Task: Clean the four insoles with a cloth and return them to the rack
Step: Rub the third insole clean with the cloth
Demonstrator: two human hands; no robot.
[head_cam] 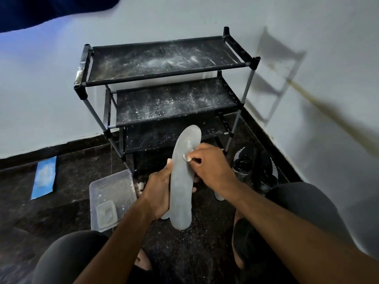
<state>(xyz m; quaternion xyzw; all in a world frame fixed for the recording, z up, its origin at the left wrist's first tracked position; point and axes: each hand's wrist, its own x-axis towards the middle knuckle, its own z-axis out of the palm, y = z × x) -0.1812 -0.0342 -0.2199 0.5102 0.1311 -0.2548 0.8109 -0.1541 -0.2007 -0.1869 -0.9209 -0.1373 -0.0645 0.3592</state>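
The left hand (159,191) grips a grey insole (183,179) while the right hand (209,162) pinches a small cloth (187,158) on it, and the far rack (164,89) holds no insoles yet.

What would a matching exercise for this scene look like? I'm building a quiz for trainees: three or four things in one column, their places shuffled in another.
Things:
1. grey insole
2. clear plastic tub
3. black shoes
4. blue mat

Places:
A. floor, right of the rack
B. floor, far left by the wall
C. gripped by the left hand
D. floor, left of the hands

Pairs: 1-C, 2-D, 3-A, 4-B
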